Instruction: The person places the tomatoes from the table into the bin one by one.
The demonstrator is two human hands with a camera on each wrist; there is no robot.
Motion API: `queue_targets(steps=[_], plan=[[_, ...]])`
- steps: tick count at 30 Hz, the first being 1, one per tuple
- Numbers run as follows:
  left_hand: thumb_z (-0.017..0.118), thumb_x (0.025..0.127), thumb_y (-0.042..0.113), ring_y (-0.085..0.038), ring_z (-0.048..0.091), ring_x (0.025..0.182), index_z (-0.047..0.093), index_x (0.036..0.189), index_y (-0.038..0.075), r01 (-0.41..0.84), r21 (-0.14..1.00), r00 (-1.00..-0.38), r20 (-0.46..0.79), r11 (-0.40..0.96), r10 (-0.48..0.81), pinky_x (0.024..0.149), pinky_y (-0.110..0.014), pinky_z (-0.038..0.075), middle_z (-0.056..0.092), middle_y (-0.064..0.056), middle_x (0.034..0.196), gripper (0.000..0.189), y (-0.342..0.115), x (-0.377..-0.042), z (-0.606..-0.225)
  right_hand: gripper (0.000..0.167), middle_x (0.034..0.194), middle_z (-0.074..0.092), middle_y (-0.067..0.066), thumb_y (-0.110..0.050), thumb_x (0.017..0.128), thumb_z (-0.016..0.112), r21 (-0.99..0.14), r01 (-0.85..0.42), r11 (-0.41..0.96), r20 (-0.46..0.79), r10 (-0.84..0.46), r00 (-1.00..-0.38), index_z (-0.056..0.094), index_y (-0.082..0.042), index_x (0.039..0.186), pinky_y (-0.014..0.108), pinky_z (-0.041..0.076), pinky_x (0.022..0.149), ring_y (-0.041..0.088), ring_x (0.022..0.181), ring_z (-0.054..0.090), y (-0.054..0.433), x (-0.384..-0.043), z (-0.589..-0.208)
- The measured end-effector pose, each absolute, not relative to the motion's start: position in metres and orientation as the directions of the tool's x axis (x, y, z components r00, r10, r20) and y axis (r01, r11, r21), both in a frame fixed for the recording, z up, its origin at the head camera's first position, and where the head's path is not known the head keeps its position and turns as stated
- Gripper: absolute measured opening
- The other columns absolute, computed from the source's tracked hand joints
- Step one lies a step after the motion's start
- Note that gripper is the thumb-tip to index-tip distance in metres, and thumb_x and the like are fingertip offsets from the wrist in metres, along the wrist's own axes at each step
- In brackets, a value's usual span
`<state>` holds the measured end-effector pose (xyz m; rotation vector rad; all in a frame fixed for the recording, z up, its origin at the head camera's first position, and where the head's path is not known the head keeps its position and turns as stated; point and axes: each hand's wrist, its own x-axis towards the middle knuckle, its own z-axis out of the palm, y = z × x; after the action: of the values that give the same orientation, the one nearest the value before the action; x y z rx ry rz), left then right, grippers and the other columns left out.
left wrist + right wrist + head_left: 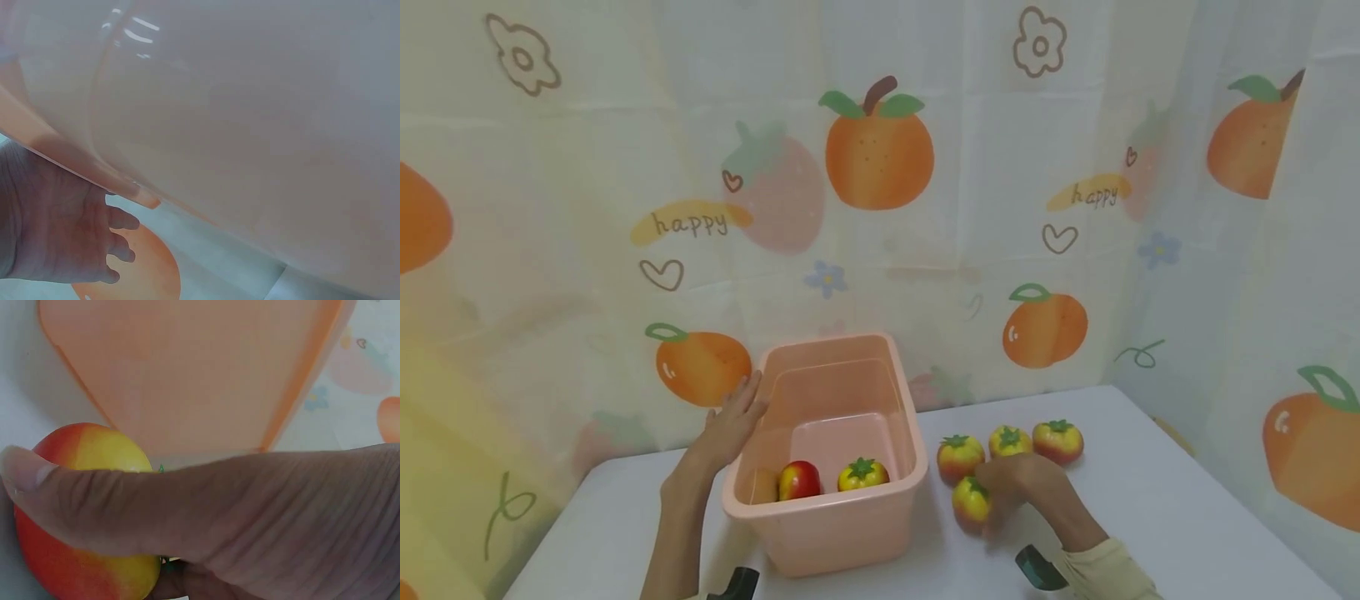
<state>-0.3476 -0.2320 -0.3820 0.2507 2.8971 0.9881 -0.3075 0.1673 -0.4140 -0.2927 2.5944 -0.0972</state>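
Observation:
A pink plastic bin (842, 533) stands on the table, with a red fruit (800, 480) and a yellow fruit with a green leafy cap (862, 474) inside. My left hand (730, 429) rests against the bin's left rim, fingers extended; the left wrist view shows its palm beside the rim (81, 159). To the right of the bin, my right hand (1026, 487) grips a red-and-yellow fruit (972, 505). In the right wrist view the thumb lies across this fruit (75, 575), and the other fingers are mostly hidden.
Beyond the right hand sit three more such fruits: one nearest the bin (960, 458), a partly covered one (1009, 441) and one farther right (1058, 442). A fruit-print curtain (940, 250) hangs behind the white table (1150, 483).

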Motion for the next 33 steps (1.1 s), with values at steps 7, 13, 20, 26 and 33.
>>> queue_targets(steps=[7, 13, 20, 26, 33], plan=[[0.025, 0.112, 0.05, -0.062, -0.011, 0.156, 0.0, 0.168, 0.008, 0.133, 0.614, -0.983, -0.019, 0.778, 0.182, 0.118, -0.078, -0.021, -0.005, -0.028, 0.174, 0.075, -0.231, -0.347, -0.382, 0.073, 0.105, 0.066, -0.002, -0.04, 0.077, 0.092, -0.103, -0.156, 0.982, -0.533, -0.187, -0.825, 0.061, -0.009, 0.135, 0.048, 0.055, 0.105, 0.017, 0.097, 0.059, 0.165, -0.305, -0.414], [0.024, 0.112, 0.05, -0.063, -0.011, 0.156, 0.001, 0.168, 0.007, 0.137, 0.617, -0.983, -0.013, 0.775, 0.183, 0.118, -0.078, -0.02, -0.005, -0.029, 0.174, 0.075, -0.231, -0.346, -0.381, 0.081, 0.114, 0.067, 0.001, -0.03, 0.079, 0.091, -0.152, -0.135, 0.979, -0.537, -0.197, -0.82, 0.054, -0.006, 0.146, 0.051, 0.052, 0.109, 0.018, 0.1, 0.058, 0.163, -0.304, -0.409], [0.026, 0.111, 0.052, -0.062, -0.011, 0.156, 0.001, 0.168, 0.009, 0.145, 0.617, -0.984, 0.011, 0.774, 0.176, 0.119, -0.078, -0.02, -0.004, -0.026, 0.175, 0.075, -0.231, -0.344, -0.385, 0.081, 0.14, 0.066, 0.016, -0.016, 0.085, 0.083, -0.167, -0.187, 0.968, -0.473, -0.245, -0.846, 0.044, 0.001, 0.154, 0.05, 0.053, 0.106, 0.021, 0.102, 0.061, 0.164, -0.293, -0.398], [0.026, 0.112, 0.049, -0.062, -0.01, 0.157, 0.001, 0.168, 0.009, 0.136, 0.61, -0.985, -0.003, 0.78, 0.174, 0.119, -0.078, -0.019, -0.004, -0.026, 0.175, 0.074, -0.231, -0.345, -0.384, 0.078, 0.154, 0.052, 0.023, -0.025, 0.089, 0.08, -0.19, -0.239, 0.952, -0.39, -0.297, -0.872, 0.044, 0.001, 0.153, 0.062, 0.045, 0.116, 0.034, 0.129, 0.059, 0.169, -0.286, -0.382], [0.025, 0.113, 0.047, -0.062, -0.009, 0.156, 0.002, 0.168, 0.007, 0.137, 0.604, -0.984, -0.006, 0.785, 0.176, 0.12, -0.078, -0.017, -0.003, -0.028, 0.174, 0.072, -0.232, -0.348, -0.384, 0.086, 0.156, 0.046, 0.029, -0.033, 0.093, 0.077, -0.305, -0.302, 0.903, -0.23, -0.377, -0.897, 0.033, 0.003, 0.157, 0.067, 0.044, 0.114, 0.038, 0.127, 0.063, 0.179, -0.282, -0.369]])
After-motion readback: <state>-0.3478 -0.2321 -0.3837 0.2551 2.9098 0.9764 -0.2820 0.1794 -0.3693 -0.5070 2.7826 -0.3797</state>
